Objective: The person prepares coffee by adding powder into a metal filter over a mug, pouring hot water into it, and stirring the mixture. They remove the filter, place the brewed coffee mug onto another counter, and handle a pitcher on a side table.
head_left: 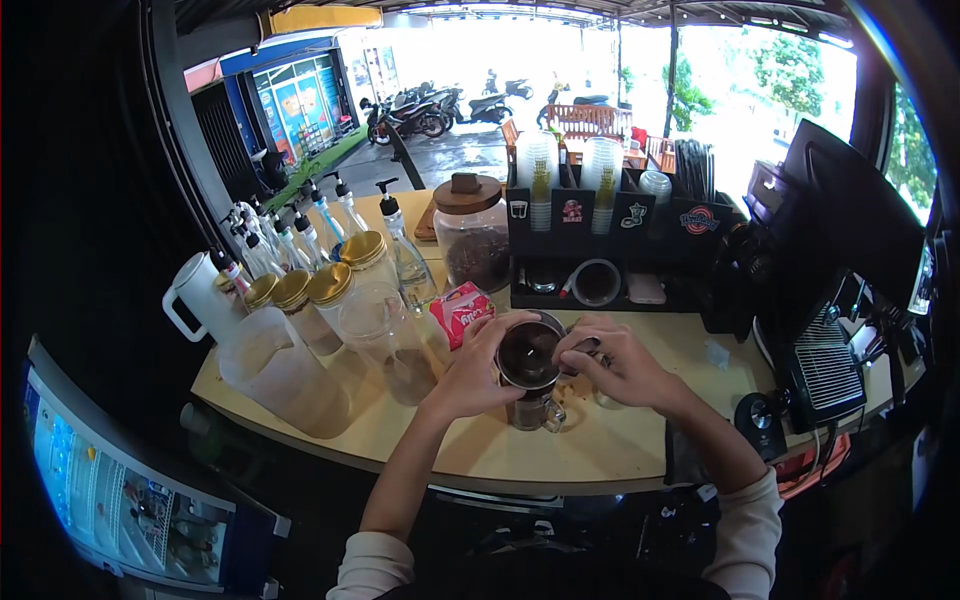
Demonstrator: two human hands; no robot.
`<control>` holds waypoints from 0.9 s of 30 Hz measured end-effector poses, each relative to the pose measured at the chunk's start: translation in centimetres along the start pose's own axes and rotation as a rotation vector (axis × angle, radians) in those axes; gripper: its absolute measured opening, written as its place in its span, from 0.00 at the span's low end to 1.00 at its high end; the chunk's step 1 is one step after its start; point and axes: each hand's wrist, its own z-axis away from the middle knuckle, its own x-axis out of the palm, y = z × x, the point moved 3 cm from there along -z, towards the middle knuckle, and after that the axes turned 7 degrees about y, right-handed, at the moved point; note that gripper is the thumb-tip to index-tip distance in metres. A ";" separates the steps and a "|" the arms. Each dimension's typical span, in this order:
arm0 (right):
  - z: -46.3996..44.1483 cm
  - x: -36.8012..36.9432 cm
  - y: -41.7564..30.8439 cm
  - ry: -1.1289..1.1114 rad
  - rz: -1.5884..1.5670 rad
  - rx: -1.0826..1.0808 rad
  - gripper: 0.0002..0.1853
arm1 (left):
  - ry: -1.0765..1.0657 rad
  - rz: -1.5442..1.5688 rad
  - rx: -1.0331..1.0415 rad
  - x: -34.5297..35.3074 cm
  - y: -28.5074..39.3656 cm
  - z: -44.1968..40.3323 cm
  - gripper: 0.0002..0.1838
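My left hand (475, 368) wraps around the side of a round metal-rimmed cup (528, 354), dark inside with a small bright glint. My right hand (618, 362) is closed at the cup's right side, its fingers bent around a small dark, shiny part that I cannot make out. Below the cup, a clear glass mug (527, 414) stands on the counter, its handle to the right; the cup hides its top. A pink tissue pack (462, 312) lies just beyond my left hand. Clear plastic pitchers (395, 350) stand to the left.
Gold-lidded jars (330, 285), pump bottles (408, 250) and a white jug (203, 290) crowd the left side. A wooden-lidded jar (474, 245) and a black cup organizer (610, 222) stand behind. An espresso machine (825, 365) is at right. The counter's front edge (480, 482) runs before me.
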 end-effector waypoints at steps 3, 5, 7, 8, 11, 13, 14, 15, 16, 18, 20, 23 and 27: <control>0.0 -0.2 0.1 -0.019 0.028 -0.007 0.05 | 0.052 -0.019 -0.011 0.2 0.1 0.4 0.46; 0.0 0.0 0.1 -0.030 0.048 -0.007 0.05 | 0.125 0.093 -0.047 1.3 -0.8 0.9 0.45; 0.3 0.6 0.4 -0.064 0.000 0.016 0.05 | 0.194 0.205 -0.077 2.5 -1.5 1.1 0.45; 0.1 0.5 0.1 -0.065 0.000 0.018 0.05 | 0.254 0.363 -0.059 3.0 -1.5 1.2 0.45; -0.3 0.2 -0.7 -0.013 0.103 0.008 0.05 | 0.340 0.452 -0.037 3.8 -1.7 1.5 0.46; 0.0 0.7 -0.4 -0.018 0.070 0.002 0.05 | 0.364 0.383 -0.029 4.1 -1.9 1.6 0.47; 0.1 0.7 -0.4 -0.018 0.071 0.002 0.05 | 0.413 0.317 0.011 4.1 -1.9 1.5 0.47; 0.1 0.6 -0.5 -0.009 0.065 0.014 0.05 | 0.462 0.250 0.051 4.1 -1.9 1.6 0.48; 0.1 0.6 -0.5 -0.001 0.057 0.025 0.05 | 0.463 0.251 0.051 4.2 -1.9 1.6 0.48; 0.0 0.6 -0.5 -0.018 0.031 0.024 0.05 | 0.484 0.223 0.005 4.4 -2.0 2.0 0.48; 0.2 0.8 -0.4 -0.029 0.005 0.023 0.05 | 0.511 0.284 -0.004 4.9 -2.1 2.1 0.48; 0.3 1.4 -0.6 -0.003 0.069 0.054 0.05 | 0.553 0.340 -0.014 5.1 -2.0 2.2 0.47; 0.2 2.0 -1.8 0.078 0.072 0.061 0.04 | 0.572 0.329 -0.024 5.1 -1.7 2.4 0.45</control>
